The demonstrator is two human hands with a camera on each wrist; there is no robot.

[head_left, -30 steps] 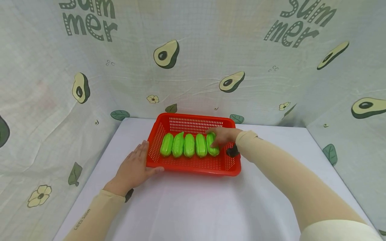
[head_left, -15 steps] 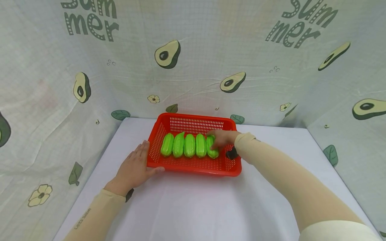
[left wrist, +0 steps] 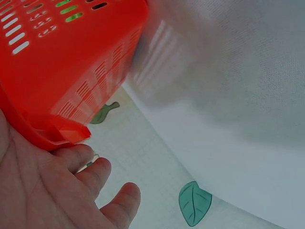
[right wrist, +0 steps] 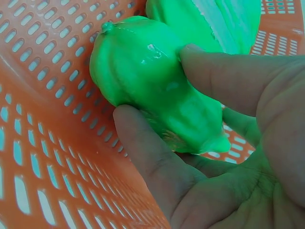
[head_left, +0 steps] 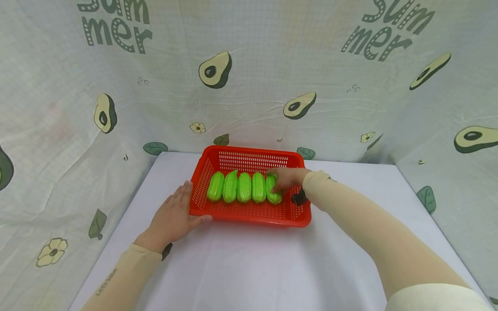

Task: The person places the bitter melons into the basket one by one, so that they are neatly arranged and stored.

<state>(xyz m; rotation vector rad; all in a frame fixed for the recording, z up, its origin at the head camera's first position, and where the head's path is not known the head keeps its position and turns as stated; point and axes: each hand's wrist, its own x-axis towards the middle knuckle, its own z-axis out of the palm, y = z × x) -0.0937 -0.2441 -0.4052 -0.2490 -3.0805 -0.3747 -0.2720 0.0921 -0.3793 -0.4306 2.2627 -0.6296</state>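
A red slotted plastic basket [head_left: 249, 218] stands on the table. Inside it, several bright green, ribbed, elongated fruits lie side by side in a row, among them a middle fruit [head_left: 244, 188]. My right hand [head_left: 287, 177] reaches in from the right and holds the rightmost green fruit [right wrist: 143, 62] between thumb and fingers. In the right wrist view, this fruit has a small stem nub and lies close to another green fruit [right wrist: 214, 24]. My left hand [head_left: 171, 218] rests against the basket's left side, fingers straight and thumb along the front rim.
A white-covered table [head_left: 241, 268] extends in front of the basket and to both sides. Behind and beside it hangs a pale cloth [head_left: 256, 77] printed with avocados, leaves and lettering. A dark wrist device [head_left: 299, 197] sits under my right wrist.
Over the last second my right hand and the rightmost fruit have shifted very slightly, the fruit's near end a little leftward. My left hand and the basket have stayed still.
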